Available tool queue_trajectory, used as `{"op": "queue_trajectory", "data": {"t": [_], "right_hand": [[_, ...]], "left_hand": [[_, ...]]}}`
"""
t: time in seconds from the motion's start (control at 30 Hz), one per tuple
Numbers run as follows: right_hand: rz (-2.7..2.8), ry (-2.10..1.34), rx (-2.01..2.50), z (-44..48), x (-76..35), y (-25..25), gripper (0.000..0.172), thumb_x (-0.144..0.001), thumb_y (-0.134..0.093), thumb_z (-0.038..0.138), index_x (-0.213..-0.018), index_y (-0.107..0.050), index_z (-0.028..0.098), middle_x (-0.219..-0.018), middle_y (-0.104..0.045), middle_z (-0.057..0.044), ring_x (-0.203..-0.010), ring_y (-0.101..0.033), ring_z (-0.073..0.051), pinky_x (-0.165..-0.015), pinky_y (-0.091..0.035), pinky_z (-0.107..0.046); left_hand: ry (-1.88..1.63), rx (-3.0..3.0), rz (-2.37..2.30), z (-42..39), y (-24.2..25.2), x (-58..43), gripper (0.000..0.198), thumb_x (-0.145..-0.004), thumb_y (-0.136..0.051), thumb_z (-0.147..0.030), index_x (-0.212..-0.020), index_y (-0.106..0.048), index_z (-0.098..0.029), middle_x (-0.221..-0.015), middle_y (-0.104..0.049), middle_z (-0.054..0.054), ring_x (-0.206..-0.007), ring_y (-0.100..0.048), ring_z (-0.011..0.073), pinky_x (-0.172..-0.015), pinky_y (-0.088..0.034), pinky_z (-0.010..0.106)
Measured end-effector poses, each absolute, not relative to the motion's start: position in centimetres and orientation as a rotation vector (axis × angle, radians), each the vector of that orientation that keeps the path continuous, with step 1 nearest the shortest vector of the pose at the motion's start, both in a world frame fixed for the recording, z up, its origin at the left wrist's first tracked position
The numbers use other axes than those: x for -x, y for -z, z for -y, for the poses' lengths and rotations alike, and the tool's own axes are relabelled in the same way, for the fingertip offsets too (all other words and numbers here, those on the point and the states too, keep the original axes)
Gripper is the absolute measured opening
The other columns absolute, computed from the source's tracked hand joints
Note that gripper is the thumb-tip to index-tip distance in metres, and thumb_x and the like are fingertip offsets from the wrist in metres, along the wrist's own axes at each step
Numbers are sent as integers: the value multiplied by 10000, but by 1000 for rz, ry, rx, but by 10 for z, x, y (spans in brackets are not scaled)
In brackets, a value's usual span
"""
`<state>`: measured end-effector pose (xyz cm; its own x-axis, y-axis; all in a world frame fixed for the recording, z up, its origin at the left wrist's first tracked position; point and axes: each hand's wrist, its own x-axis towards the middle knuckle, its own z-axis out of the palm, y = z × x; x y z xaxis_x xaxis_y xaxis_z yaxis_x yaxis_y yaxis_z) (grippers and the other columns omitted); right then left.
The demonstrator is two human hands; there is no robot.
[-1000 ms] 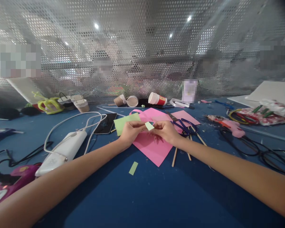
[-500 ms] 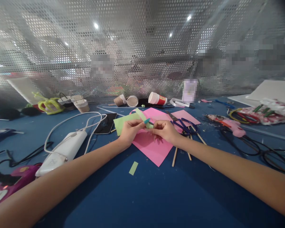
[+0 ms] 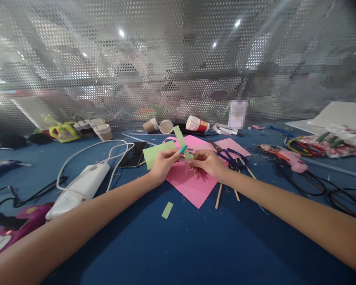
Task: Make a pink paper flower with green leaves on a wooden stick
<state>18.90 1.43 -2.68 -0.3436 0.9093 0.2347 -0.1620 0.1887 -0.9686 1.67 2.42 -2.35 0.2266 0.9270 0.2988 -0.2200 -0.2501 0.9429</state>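
Both hands meet over the pink paper (image 3: pixel 192 190) in the middle of the blue table. Between thumb and fingers, my left hand (image 3: pixel 163 164) pinches a light green paper strip (image 3: pixel 179 136), whose free end points up and away. My right hand (image 3: pixel 209 164) is closed on the lower end of the same strip; the fingertips partly hide it. A green paper sheet (image 3: pixel 154 154) lies beside the left hand, and a small green paper piece (image 3: pixel 167 210) is on the table nearer to me. Blue-handled scissors (image 3: pixel 231 158) rest on pink paper beyond my right wrist.
Wooden sticks (image 3: pixel 218 196) lie by my right forearm. At left are a phone (image 3: pixel 132 154), a white power strip (image 3: pixel 80 190) with a cable, and a magenta device (image 3: pixel 14 229). A pink glue gun (image 3: pixel 287 156) is at right. Paper cups (image 3: pixel 197 123) lie along the perforated screen.
The green strip now stands more upright, its free end raised above the hands. Both hands stay in nearly the same place, and the camera view has shifted slightly.
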Motion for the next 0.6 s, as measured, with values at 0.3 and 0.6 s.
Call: {"op": "queue_trajectory", "data": {"t": [0.3,0.6], "right_hand": [[1526,-1486,742,-18,-192,26,310,-531,-842,375,-551,-621,159,-551,-668,3,-413,-549,-68,-430,-464,-201],[1622,-1547,705,-20,-194,29,313,-570,-815,425,-662,-705,146,-558,-672,-6,-459,-576,-83,-445,-460,-201]], "left_hand": [[-1193,-1569,-653,-22,20,-16,300,-676,-720,-482,-676,-740,-182,-763,-651,52,-855,-601,197,-833,-449,325],[-1219,-1542,-611,-20,19,-17,201,-572,-818,-356,-675,-745,-199,-872,-628,57,-864,-583,179,-831,-447,329]]}}
